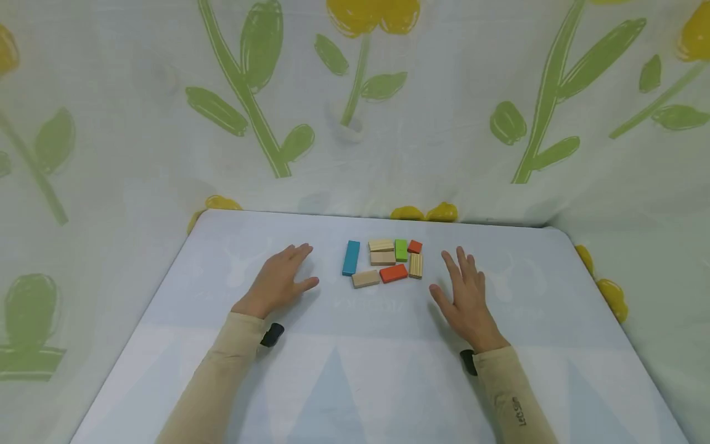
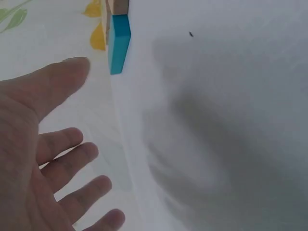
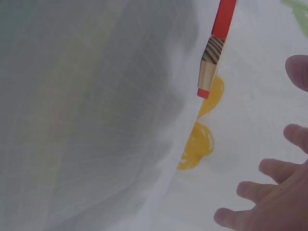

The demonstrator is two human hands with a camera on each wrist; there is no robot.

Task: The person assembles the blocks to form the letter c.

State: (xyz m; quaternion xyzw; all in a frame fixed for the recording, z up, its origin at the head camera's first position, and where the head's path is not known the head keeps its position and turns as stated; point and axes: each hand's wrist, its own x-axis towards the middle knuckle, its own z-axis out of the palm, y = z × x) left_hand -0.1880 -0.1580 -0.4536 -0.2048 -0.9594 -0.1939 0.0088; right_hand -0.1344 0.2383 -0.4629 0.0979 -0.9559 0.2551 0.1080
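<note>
Flanking the grouped blocks (image 1: 383, 258) near the far edge of the tabletop (image 1: 355, 333), the left-hand grip (image 1: 278, 279) and right-hand grip (image 1: 467, 301) are spread wide, with the blue block (image 1: 351, 258) nearest the left-hand grip

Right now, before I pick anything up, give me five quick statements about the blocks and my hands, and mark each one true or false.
1. In the head view, the blue block is leftmost, with the green block to its right. True.
2. The right hand holds the green block. False: its fingers are spread and hold nothing.
3. The small red block lies farther from the person than the longer red block. True.
4. The left hand touches the blue block. False: a gap shows between them.
5. Every block is brightly coloured. False: some are plain, such as this wood-coloured block.
</note>
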